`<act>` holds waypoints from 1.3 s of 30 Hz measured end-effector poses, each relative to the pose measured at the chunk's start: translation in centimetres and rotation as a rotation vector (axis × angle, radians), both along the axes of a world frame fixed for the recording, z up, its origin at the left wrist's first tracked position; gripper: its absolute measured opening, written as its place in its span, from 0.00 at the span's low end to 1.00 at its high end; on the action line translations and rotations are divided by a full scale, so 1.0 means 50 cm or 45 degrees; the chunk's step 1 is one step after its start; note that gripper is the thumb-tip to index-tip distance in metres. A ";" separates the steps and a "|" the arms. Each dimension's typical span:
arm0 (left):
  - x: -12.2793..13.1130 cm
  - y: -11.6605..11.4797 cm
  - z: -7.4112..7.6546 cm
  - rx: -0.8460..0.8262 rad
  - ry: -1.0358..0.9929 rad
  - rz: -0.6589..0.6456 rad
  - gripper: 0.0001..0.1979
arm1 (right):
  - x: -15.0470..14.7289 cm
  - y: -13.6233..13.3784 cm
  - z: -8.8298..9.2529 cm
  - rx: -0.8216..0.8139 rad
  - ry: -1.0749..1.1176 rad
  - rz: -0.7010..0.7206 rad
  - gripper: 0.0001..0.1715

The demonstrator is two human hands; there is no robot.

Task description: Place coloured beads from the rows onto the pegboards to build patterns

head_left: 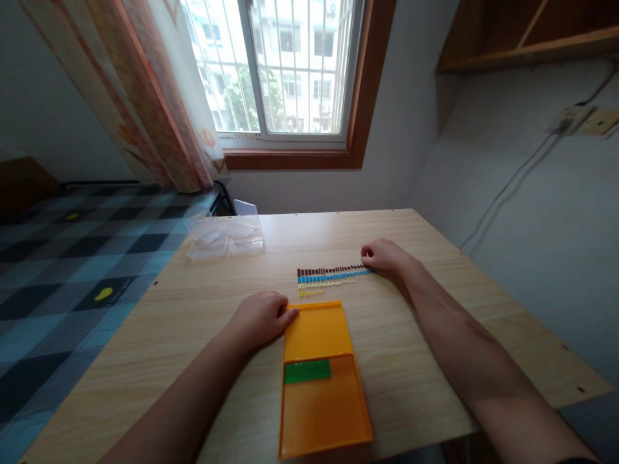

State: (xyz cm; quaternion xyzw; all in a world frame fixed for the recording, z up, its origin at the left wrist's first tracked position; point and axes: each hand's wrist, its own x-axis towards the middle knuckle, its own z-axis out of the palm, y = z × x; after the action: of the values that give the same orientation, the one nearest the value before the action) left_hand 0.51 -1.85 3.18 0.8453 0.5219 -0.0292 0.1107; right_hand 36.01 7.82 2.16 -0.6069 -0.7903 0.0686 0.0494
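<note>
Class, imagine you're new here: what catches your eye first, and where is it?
The open orange box probably stands out first, lying on the near part of the wooden table, with a green piece inside and the left hand at its far left corner. Beyond it, rows of tiny dark red, blue, cream and yellow pieces stretch toward the right hand. Behind the table, the bright window also draws attention.

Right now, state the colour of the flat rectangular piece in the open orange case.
The rectangular piece is green; head view.
</note>
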 end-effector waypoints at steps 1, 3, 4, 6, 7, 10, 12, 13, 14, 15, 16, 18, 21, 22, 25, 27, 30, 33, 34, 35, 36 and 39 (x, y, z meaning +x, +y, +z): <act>0.000 0.000 0.000 -0.004 -0.001 0.001 0.20 | 0.000 -0.001 0.002 0.004 -0.001 -0.003 0.09; 0.000 0.000 0.001 -0.006 -0.006 -0.001 0.20 | 0.004 -0.004 0.008 0.021 -0.001 -0.012 0.09; 0.000 0.000 0.002 -0.008 -0.006 -0.003 0.20 | 0.007 -0.005 0.014 0.033 -0.001 -0.018 0.09; 0.000 -0.001 0.003 -0.009 -0.008 -0.003 0.20 | 0.013 -0.007 0.029 0.064 0.001 -0.029 0.09; 0.000 -0.002 0.004 -0.010 -0.008 -0.002 0.20 | 0.016 -0.009 0.040 0.081 0.004 -0.033 0.09; 0.000 -0.003 0.004 -0.009 -0.011 0.014 0.19 | 0.017 -0.022 0.077 0.143 0.018 -0.037 0.08; 0.000 -0.004 0.005 -0.004 -0.016 0.012 0.20 | 0.009 -0.038 0.103 0.192 0.026 -0.029 0.07; 0.000 -0.004 0.005 -0.002 -0.020 0.008 0.20 | 0.002 -0.047 0.115 0.216 0.028 -0.021 0.07; 0.000 -0.005 0.006 -0.002 -0.023 0.002 0.20 | -0.006 -0.059 0.127 0.238 0.029 -0.010 0.06; 0.000 -0.005 0.006 -0.003 -0.023 0.000 0.21 | -0.014 -0.071 0.137 0.254 0.029 0.002 0.06; 0.000 -0.006 0.007 -0.006 -0.021 0.001 0.21 | -0.023 -0.086 0.146 0.272 0.030 0.015 0.06; 0.001 -0.007 0.009 -0.007 -0.012 0.004 0.21 | -0.042 -0.122 0.160 0.314 0.033 0.055 0.05; 0.001 -0.007 0.008 0.006 -0.015 -0.003 0.21 | -0.072 -0.195 0.168 0.360 0.047 0.181 0.05; 0.001 -0.007 0.007 0.012 -0.022 -0.007 0.21 | -0.084 -0.224 0.167 0.357 0.057 0.237 0.05; 0.001 -0.008 0.004 0.038 -0.036 -0.014 0.21 | -0.127 -0.316 0.151 0.295 0.119 0.406 0.05; 0.001 -0.008 0.003 0.045 -0.033 -0.018 0.21 | -0.159 -0.372 0.131 0.195 0.172 0.509 0.06; 0.002 -0.007 0.003 0.047 -0.021 -0.030 0.21 | -0.203 -0.430 0.096 0.048 0.207 0.607 0.07; 0.003 -0.006 -0.002 0.076 -0.018 -0.030 0.21 | -0.231 -0.452 0.066 -0.048 0.149 0.647 0.06; 0.003 -0.006 -0.004 0.086 -0.022 -0.028 0.21 | -0.236 -0.454 0.059 -0.071 0.115 0.655 0.06; 0.002 -0.006 -0.006 0.093 -0.028 -0.026 0.21 | -0.239 -0.455 0.053 -0.090 0.085 0.660 0.07; 0.002 -0.005 -0.007 0.097 -0.035 -0.026 0.21 | -0.240 -0.455 0.050 -0.100 0.063 0.664 0.07; 0.002 -0.005 -0.008 0.079 -0.051 -0.031 0.22 | -0.233 -0.455 0.048 -0.105 0.064 0.678 0.08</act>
State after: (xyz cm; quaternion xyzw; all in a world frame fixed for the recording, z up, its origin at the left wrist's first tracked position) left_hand 0.61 -2.10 2.79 0.8551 0.5097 0.0024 0.0944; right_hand 24.38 -14.91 4.56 -0.3773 -0.9171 0.1264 0.0243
